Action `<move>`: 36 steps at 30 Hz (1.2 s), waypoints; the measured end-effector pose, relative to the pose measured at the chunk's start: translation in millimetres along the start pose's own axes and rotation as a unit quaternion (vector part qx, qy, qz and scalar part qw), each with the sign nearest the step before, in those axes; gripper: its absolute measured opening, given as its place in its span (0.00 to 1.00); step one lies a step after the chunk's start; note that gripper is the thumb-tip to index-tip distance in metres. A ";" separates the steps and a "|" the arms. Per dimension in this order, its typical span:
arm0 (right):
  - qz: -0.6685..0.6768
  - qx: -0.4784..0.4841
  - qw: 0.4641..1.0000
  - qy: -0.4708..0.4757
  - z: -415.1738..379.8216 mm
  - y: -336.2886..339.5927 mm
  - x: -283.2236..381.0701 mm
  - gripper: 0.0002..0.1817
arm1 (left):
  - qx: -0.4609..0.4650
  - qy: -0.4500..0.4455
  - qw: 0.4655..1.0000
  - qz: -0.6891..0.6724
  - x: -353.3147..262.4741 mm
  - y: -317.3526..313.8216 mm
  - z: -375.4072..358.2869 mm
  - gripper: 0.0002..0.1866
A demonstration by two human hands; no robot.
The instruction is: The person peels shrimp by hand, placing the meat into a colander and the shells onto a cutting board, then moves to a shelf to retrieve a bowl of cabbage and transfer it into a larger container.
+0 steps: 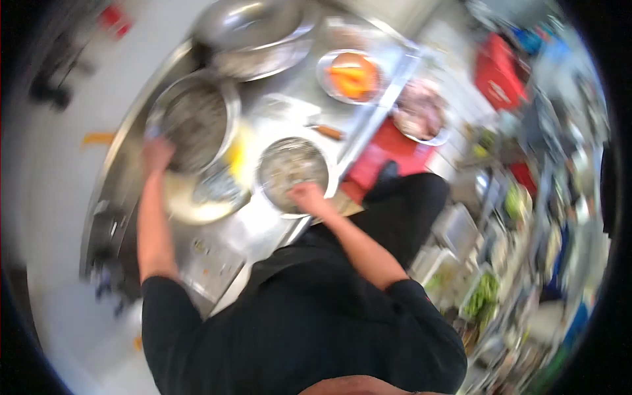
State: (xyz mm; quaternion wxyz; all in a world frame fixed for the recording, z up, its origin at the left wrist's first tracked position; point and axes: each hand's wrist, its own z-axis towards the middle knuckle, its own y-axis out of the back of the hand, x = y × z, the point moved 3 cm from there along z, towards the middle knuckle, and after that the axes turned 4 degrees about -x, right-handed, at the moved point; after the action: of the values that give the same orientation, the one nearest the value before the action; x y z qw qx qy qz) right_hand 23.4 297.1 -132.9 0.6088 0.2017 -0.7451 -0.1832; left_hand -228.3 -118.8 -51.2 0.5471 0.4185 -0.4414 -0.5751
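Observation:
My left hand (158, 155) is at the lower left rim of a large metal pot (194, 122) with dark, murky contents; blur hides how its fingers lie. My right hand (307, 196) is closed over the lower right part of a round metal bowl (291, 170) that holds pale greyish pieces. What its fingers hold, if anything, is too small to make out. Between the two vessels and lower down is a pale round board or basin (187, 205) with a crumpled clear or bluish item (218, 187) on it. A wooden-handled tool (327, 131) lies above the bowl.
A bowl of orange pieces (350, 76) and large stacked metal pans (253, 33) stand at the back of the steel counter. On the right are a bowl of raw meat (420, 113), a red board (388, 155) and bins with greens (482, 293).

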 end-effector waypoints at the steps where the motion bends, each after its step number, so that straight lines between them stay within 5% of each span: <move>1: 0.032 0.019 0.999 -0.036 -2.9 1.8 7.7 0.14 | 0.118 0.048 0.991 -0.041 9.0 -4.5 4.2 0.16; 3: 0.007 -0.012 1.000 0.017 2.1 -3.0 -1.3 0.12 | 0.059 -0.078 0.995 -0.011 72.0 -63.6 15.9 0.21; 5: 0.015 -0.025 0.999 -0.015 1.5 16.0 10.4 0.12 | 0.127 0.134 0.972 -0.142 46.6 -1.8 14.4 0.19; 7: 0.036 -0.064 0.997 0.006 -1.5 33.2 23.9 0.12 | 0.057 0.091 0.972 -0.209 68.7 18.1 7.1 0.17; 10: 0.079 -0.160 0.984 0.012 -4.2 43.8 43.3 0.11 | -0.016 0.101 0.978 -0.184 19.3 93.4 -24.6 0.17; 13: 0.051 -0.163 0.982 0.079 -8.7 57.6 92.5 0.13 | -0.047 0.219 0.892 -0.394 -35.7 122.3 -61.1 0.15; 15: 0.033 -0.182 0.968 0.168 -9.9 60.5 119.5 0.16 | -0.114 0.145 0.864 -0.468 -83.9 115.8 -82.6 0.14; 17: 0.030 -0.202 0.943 0.263 -8.7 54.7 139.9 0.20 | -0.014 0.143 0.870 -0.471 -135.6 113.6 -103.4 0.13; 20: -0.016 -0.202 0.934 0.294 -12.2 50.6 153.7 0.23 | 0.091 0.152 0.787 -0.591 -192.0 63.2 -133.2 0.07; 24: -0.086 -0.141 0.961 0.220 -4.7 23.1 119.1 0.13 | 0.187 0.229 0.662 -0.688 -224.8 37.7 -158.3 0.07; 28: -0.066 -0.112 0.969 0.210 -1.6 12.8 82.3 0.12 | 0.183 0.238 0.734 -0.609 -246.2 62.0 -171.0 0.15; 30: 0.008 -0.107 0.982 0.153 -5.8 20.3 77.9 0.12 | 0.121 -0.010 0.848 -0.515 -236.1 45.1 -168.2 0.16; 32: 0.054 -0.088 0.989 0.109 -8.2 27.2 76.7 0.11 | 0.154 -0.089 0.847 -0.501 -232.0 36.6 -170.5 0.15; 34: 0.068 -0.054 0.993 0.082 -7.9 29.5 75.6 0.11 | 0.280 0.011 0.759 -0.588 -231.4 30.3 -174.9 0.13; 36: 0.054 -0.062 0.994 0.077 -7.2 28.0 72.0 0.10 | 0.298 0.024 0.738 -0.605 -233.8 32.2 -176.8 0.12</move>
State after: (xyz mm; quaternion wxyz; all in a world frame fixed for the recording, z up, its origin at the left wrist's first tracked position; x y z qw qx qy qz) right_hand 15.6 283.0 -57.1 0.6849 0.1368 -0.6928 -0.1798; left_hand -37.5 105.5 -66.5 -0.0582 0.7527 -0.2305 -0.6139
